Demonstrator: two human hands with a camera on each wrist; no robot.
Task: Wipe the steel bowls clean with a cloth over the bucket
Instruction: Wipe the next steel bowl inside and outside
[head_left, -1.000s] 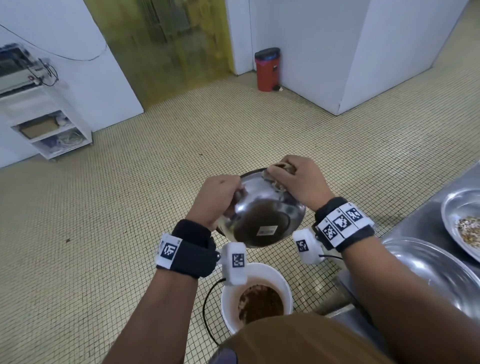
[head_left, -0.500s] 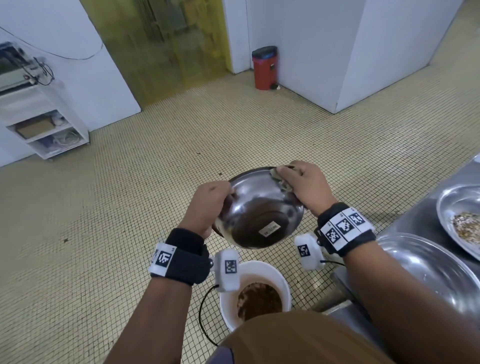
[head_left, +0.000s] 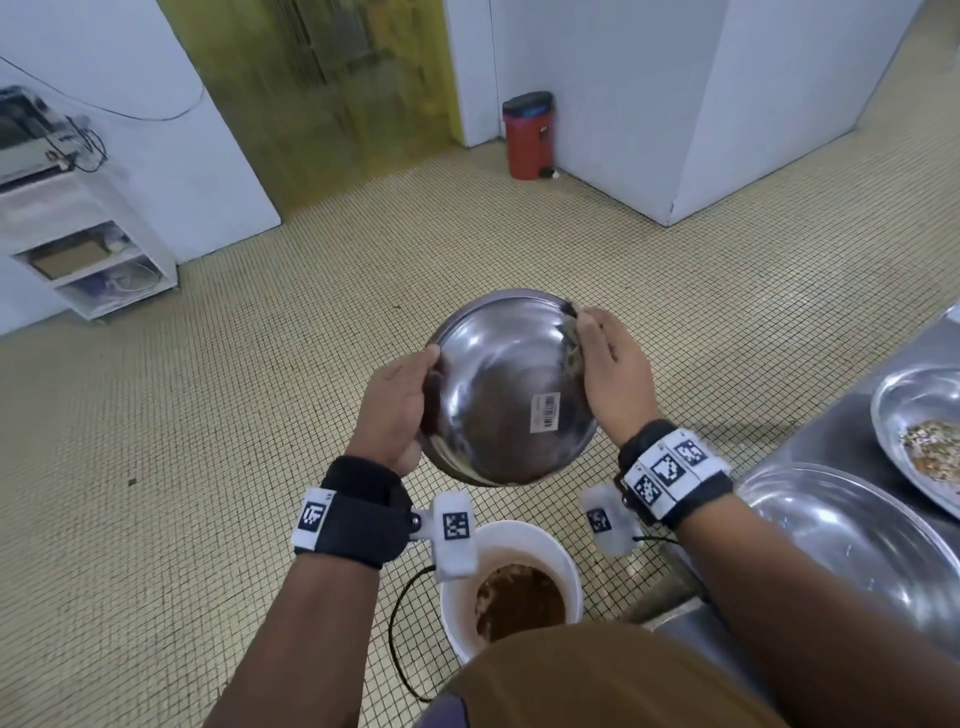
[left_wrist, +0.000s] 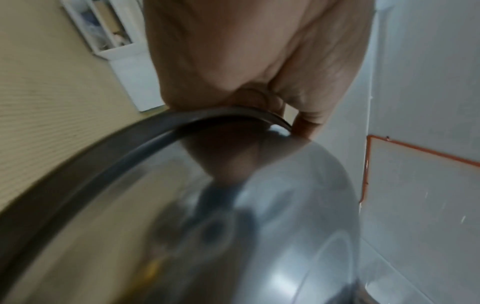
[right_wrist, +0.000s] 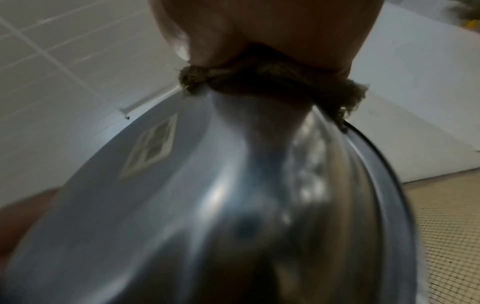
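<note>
Tiled floor (head_left: 260, 467) fills the frame. At centre, the left hand (head_left: 395, 410) grips a tilted steel bowl (head_left: 509, 389) by its rim, steadying it above the white bucket (head_left: 566, 561) below so residue falls in; the right hand (head_left: 613, 374) pinches a cloth (right_wrist: 272, 82) over the opposite rim.

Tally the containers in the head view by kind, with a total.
Steel bowls: 3 – the held bowl, the large bowl on the counter, the bowl with scraps at the right edge.
White buckets: 1 – bucket on the floor.
Red bins: 1 – bin by the wall.
Total: 5
</note>
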